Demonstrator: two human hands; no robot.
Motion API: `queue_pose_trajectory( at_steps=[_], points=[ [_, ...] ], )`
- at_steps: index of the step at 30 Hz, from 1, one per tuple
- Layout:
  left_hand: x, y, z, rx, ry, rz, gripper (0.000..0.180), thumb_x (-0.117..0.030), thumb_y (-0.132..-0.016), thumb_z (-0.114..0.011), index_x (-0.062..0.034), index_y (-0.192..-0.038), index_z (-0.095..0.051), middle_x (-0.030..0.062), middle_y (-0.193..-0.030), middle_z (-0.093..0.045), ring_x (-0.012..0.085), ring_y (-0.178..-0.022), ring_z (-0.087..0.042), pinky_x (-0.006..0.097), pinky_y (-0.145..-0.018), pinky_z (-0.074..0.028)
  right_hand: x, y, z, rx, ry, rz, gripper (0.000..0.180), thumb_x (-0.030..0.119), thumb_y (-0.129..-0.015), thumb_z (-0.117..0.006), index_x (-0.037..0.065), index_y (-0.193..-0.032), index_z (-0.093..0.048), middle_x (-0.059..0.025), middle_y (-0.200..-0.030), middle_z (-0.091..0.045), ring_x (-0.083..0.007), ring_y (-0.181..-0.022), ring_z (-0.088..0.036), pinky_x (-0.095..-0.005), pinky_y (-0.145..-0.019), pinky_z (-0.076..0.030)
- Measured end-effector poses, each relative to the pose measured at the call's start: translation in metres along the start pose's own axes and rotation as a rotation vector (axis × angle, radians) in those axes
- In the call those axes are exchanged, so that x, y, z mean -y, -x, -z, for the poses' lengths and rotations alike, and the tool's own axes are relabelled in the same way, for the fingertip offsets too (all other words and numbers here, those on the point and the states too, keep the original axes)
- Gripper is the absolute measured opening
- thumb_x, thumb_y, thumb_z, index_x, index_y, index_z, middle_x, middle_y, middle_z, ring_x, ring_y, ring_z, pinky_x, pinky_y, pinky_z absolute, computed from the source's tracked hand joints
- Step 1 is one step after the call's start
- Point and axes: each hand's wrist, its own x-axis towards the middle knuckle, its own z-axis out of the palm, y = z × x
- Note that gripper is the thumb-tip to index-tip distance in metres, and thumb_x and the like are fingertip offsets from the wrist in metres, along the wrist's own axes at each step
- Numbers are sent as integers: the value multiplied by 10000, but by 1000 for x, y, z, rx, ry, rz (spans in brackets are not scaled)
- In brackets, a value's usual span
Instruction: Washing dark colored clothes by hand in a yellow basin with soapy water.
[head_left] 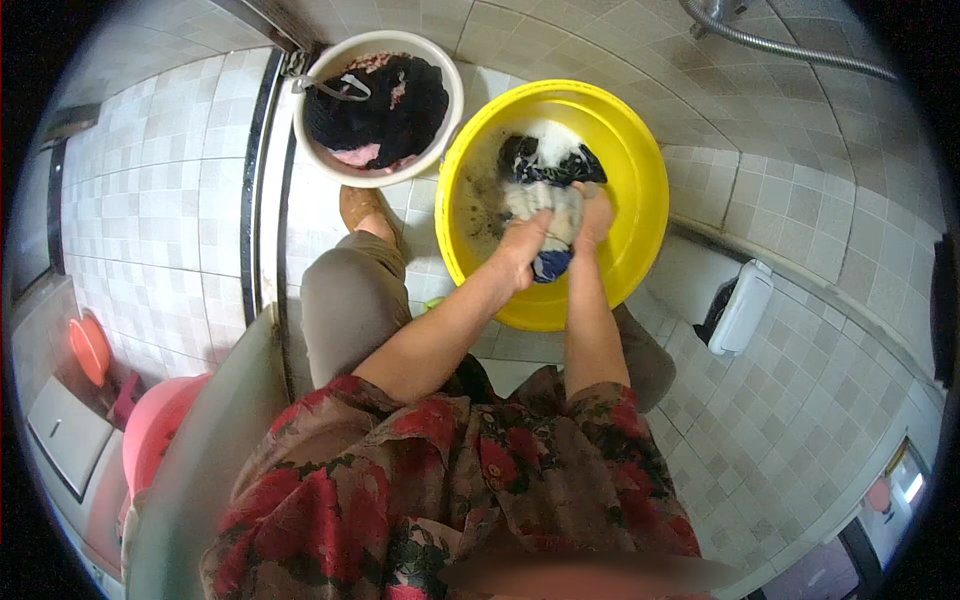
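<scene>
Over a big yellow tub (640, 215) I hold a wet, bunched-up piece of clothing (550, 205), pale grey with dark blue parts. My left hand (523, 247) grips its near left side, fingers wrapped into the cloth. On its right side my right hand (592, 215) is closed around it. Just beyond, dark wet cloth (520, 155) lies in the tub with white suds (555, 145) on it. Murky, foamy water (478, 200) shows along the tub's left side. The hidden fingertips are buried in the fabric.
A white basin (455, 110) with black and pink laundry (385, 115) stands left of the tub. A metal shower hose (790, 48) hangs on the wall. To the right is a white lidded bin (740, 307). A pink basin (160, 425) stands behind a glass panel (215, 470) on my left.
</scene>
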Motion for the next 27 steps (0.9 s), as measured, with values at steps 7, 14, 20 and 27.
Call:
queue_pose_trajectory(
  at_steps=[7,14,20,27],
  points=[
    [-18,-16,21,4,-874,-713,414,-255,-737,-634,7,-1049,-565,194,-963,-639,309,-902,-623,363,-798,-479,-41,34,22,320,-258,116,335,187,-901,-481,-20,-1159,-533,-141,-1071,-608,-273,-999,-579,-357,-867,-446],
    [-19,10,15,300,-1142,-712,382,-224,-779,-704,-30,-1088,-592,96,-1012,-635,175,-950,-582,317,-864,-441,2,48,47,529,-1199,-95,447,227,-917,-543,-23,-1277,-452,-116,-1204,-532,-185,-1073,-518,-308,-893,-433],
    [-35,17,10,82,-586,-367,292,-199,-808,-691,-20,-1035,-643,39,-907,-659,105,-798,-597,249,-745,-475,-21,35,39,446,-971,-300,363,283,-886,-618,-9,-1100,-588,-80,-1056,-597,-145,-950,-545,-290,-836,-433],
    [-28,-15,23,-7,-2,-104,568,-498,-889,-482,-135,-1321,-417,125,-1237,-522,239,-1076,-542,455,-940,-415,33,66,33,231,-1066,-192,270,273,-909,-570,15,-979,-606,-47,-855,-637,-154,-795,-578,-289,-756,-458]
  ],
)
